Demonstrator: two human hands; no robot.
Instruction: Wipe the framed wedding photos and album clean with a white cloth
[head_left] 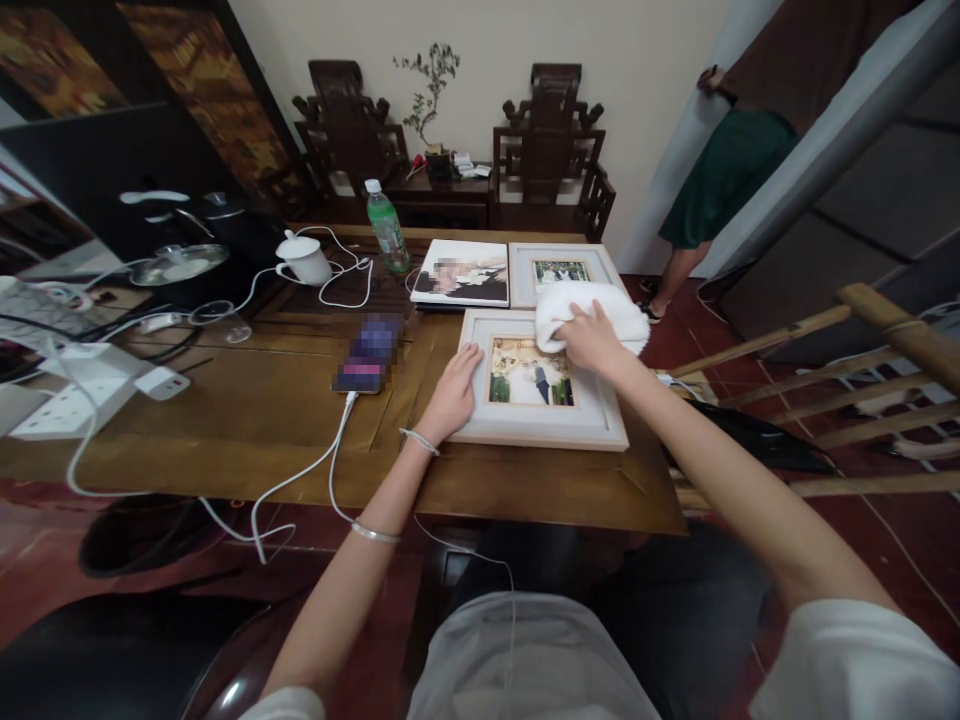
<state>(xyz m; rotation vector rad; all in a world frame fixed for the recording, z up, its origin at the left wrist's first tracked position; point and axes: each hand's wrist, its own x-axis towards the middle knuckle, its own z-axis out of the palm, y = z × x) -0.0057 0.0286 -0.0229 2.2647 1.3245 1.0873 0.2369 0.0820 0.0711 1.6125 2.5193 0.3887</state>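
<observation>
A white-framed photo (592, 420) lies flat on the wooden table (247, 430) in front of me. My left hand (452, 392) rests flat on the frame's left edge, fingers stretched out. My right hand (592, 338) presses a folded white cloth (600, 305) against the upper right part of the frame's glass, fingers curled over the cloth.
Behind it lie a second framed photo (525, 275) and a photo print (463, 273). A phone (367, 353) on a white cable, a green bottle (387, 228), a white teapot (304, 258), power strips (82, 395) and cables sit left. A person (720, 170) stands at the far right doorway.
</observation>
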